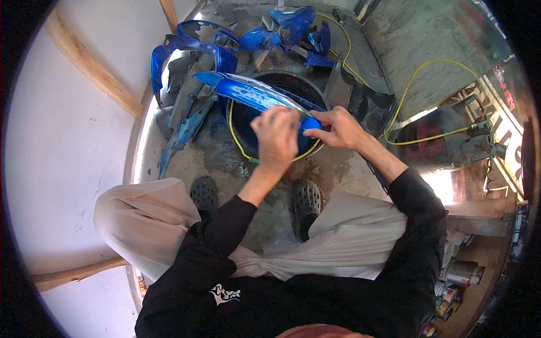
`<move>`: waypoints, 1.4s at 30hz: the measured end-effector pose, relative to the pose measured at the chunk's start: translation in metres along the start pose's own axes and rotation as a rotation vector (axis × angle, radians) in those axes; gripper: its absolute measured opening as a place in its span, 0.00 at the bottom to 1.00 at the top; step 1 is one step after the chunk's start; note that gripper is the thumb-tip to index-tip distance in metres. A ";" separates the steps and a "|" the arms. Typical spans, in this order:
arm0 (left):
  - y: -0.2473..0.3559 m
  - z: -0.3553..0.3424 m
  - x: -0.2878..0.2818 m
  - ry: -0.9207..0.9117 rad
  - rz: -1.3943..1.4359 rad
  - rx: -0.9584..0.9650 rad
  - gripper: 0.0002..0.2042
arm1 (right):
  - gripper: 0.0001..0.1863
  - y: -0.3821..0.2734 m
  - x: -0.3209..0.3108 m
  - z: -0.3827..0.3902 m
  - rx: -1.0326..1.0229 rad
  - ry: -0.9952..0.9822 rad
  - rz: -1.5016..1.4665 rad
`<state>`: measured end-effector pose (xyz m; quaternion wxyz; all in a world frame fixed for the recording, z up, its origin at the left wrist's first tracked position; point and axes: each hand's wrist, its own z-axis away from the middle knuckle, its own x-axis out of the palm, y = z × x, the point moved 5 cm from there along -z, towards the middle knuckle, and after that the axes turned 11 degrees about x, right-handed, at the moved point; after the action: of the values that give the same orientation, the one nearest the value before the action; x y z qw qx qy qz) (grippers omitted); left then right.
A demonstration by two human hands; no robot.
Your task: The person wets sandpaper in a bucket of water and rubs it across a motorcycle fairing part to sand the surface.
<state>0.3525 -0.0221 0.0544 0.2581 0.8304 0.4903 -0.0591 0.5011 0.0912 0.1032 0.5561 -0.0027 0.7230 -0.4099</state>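
Note:
A long, curved blue plastic panel (244,93), with pale, scuffed-looking patches on its top, is held at a slant over a dark round tub (284,80). My right hand (338,128) grips the panel's right end, thumb and fingers wrapped round it. My left hand (275,135) is curled on or just over the panel's face, left of my right hand and blurred by motion; what is inside its fingers, if anything, is hidden.
Several blue fairing pieces (287,25) lie behind the tub, more (169,56) at back left, dark panels (366,98) at right. A yellow hose (425,137) runs to a tank-like machine (428,124). My shod feet (304,200) flank the middle. A wooden shelf (479,208) holds clutter at lower right.

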 end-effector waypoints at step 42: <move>-0.028 0.014 -0.009 0.010 -0.135 -0.082 0.12 | 0.23 0.002 0.019 0.002 -0.067 -0.009 -0.079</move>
<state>0.3267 -0.0253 0.0350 0.2850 0.7845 0.5484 -0.0518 0.4969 0.0824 0.0867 0.5422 -0.0518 0.7332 -0.4071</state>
